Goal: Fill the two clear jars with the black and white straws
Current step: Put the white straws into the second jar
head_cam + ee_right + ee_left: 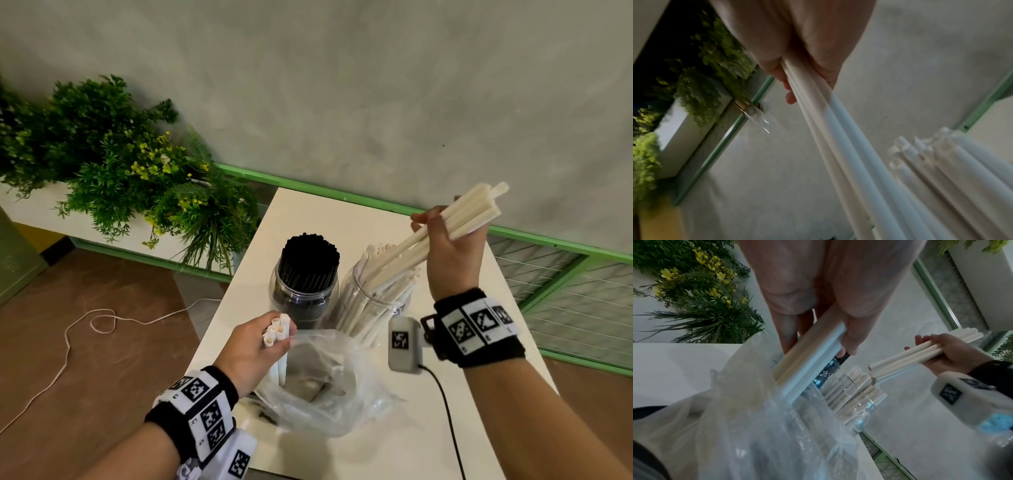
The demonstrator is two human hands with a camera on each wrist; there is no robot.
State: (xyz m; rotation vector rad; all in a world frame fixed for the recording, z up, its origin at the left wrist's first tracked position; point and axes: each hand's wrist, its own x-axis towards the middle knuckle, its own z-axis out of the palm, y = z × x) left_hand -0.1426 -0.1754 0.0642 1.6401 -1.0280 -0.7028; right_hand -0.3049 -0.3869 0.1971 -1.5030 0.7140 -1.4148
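Observation:
Two clear jars stand side by side on the white table (462,428). The left jar (301,298) is packed with black straws (310,257). The right jar (373,308) holds several white straws. My right hand (445,240) grips a bundle of white straws (455,219) slanted down, their lower ends at that jar's mouth. In the right wrist view the bundle (849,138) runs from my fingers toward the straws in the jar (941,162). My left hand (260,346) holds several white straws (278,330) upright above a clear plastic bag (325,383); the same straws (807,356) show in the left wrist view.
Green plants (120,164) in a white planter stand left of the table. A grey wall with a green rail (342,193) runs behind. A white cord (85,329) lies on the brown floor. A wire grid panel (565,291) is at right.

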